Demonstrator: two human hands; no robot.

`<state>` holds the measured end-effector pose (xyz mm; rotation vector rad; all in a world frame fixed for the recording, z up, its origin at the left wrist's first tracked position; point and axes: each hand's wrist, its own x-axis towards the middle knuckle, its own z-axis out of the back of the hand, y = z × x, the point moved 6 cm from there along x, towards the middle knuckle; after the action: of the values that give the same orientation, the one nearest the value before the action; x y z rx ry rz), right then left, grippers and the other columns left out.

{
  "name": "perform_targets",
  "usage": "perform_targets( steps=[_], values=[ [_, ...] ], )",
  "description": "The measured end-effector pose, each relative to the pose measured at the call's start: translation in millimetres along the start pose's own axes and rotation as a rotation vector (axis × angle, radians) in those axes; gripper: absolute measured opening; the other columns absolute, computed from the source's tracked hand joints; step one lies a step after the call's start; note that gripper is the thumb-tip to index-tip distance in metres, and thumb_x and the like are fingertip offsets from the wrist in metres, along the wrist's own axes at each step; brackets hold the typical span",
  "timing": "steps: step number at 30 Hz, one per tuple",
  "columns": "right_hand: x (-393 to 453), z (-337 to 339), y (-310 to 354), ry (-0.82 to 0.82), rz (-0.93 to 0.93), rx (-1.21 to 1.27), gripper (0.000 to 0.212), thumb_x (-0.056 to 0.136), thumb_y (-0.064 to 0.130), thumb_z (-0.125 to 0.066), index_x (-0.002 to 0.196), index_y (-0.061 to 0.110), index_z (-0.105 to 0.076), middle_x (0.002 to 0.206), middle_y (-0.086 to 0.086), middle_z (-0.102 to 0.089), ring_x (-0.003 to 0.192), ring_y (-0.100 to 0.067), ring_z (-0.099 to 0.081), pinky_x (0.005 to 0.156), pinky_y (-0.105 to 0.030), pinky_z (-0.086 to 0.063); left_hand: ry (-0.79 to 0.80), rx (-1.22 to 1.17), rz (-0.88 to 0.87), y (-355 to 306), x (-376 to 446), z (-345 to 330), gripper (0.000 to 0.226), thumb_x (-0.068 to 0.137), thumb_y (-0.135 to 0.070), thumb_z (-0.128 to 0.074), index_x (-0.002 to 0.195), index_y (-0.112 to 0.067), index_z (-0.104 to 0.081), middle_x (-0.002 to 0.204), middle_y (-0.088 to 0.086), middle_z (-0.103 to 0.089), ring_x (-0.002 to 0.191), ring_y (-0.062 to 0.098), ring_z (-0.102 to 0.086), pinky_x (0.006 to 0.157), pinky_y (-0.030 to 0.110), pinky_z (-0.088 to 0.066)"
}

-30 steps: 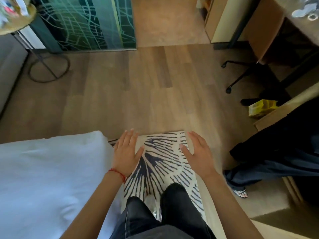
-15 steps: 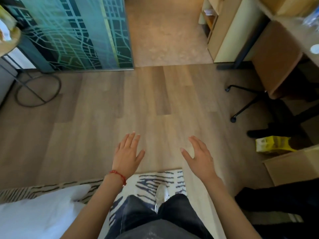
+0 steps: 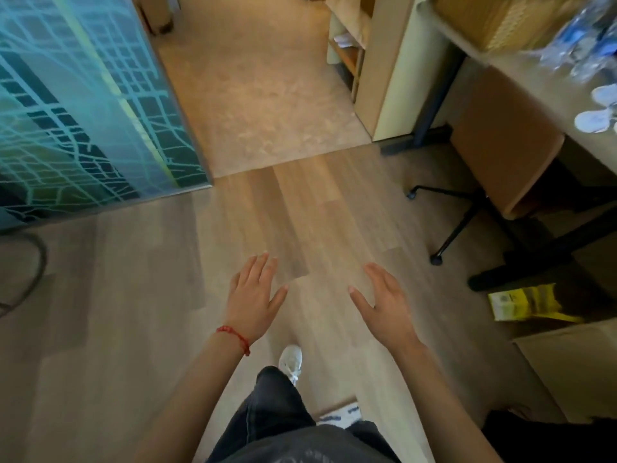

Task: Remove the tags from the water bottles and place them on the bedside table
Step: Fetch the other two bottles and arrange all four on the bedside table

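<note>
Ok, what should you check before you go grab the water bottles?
1. Left hand free: ok, fingers straight, holding nothing.
2. Right hand free: ok, open and empty.
3. Water bottles found: ok, blurred clear plastic on the desk at upper right.
4. Tags on the bottles: cannot tell, too blurred.
5. Path to the desk: not ok, the chair and its black legs stand in front.
6. Bedside table in view: not ok, it does not show.
</note>
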<state>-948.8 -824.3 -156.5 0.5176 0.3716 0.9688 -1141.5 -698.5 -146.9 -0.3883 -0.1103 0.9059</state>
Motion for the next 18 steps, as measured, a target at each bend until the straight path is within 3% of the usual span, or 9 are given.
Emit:
perform_targets(
  steps=[6, 11, 14, 18],
  values=[
    [93.4, 24.9, -3.7, -0.093, -0.117, 0.050, 0.055, 0.090, 0.050, -0.045, 0.138, 0.024, -0.035, 0.148, 0.000, -0.035, 0.135, -0.018, -0.031, 0.107, -0.034, -0.028, 0.042, 0.033, -0.151, -14.6, 134.6, 23.0, 0.076, 0.081, -0.056, -0.013, 0.139, -0.010, -0.032, 0.150, 0.010, -0.029, 0.140, 0.026, -0.022, 0.111, 0.040, -0.021],
    [145.4, 53.7, -26.2, -0.207, -0.223, 0.105, 0.054, 0.090, 0.047, -0.048, 0.138, 0.025, -0.036, 0.147, 0.003, -0.036, 0.134, -0.014, -0.032, 0.103, -0.031, -0.033, 0.104, 0.021, -0.267, -47.4, 219.2, 12.0, 0.054, 0.093, -0.037, -0.043, 0.139, -0.012, -0.031, 0.150, 0.010, -0.029, 0.140, 0.025, -0.020, 0.112, 0.042, -0.022],
    [176.6, 75.8, -50.3, -0.267, -0.285, 0.103, 0.054, 0.089, 0.044, -0.051, 0.137, 0.022, -0.038, 0.146, 0.002, -0.039, 0.133, -0.016, -0.035, 0.102, -0.032, -0.034, 0.145, 0.014, -0.325, -79.3, 266.5, 0.6, 0.055, 0.093, -0.039, -0.042, 0.139, -0.012, -0.031, 0.150, 0.011, -0.029, 0.141, 0.026, -0.019, 0.112, 0.042, -0.021],
    [218.7, 114.1, -97.1, -0.360, -0.347, 0.116, 0.053, 0.089, 0.040, -0.053, 0.136, 0.020, -0.039, 0.145, 0.001, -0.040, 0.132, -0.017, -0.036, 0.103, -0.033, -0.033, 0.147, 0.020, -0.416, -138.0, 331.4, -14.4, 0.069, 0.085, -0.051, -0.023, 0.138, -0.009, -0.035, 0.149, 0.014, -0.031, 0.139, 0.028, -0.023, 0.111, 0.042, -0.024]
  ],
)
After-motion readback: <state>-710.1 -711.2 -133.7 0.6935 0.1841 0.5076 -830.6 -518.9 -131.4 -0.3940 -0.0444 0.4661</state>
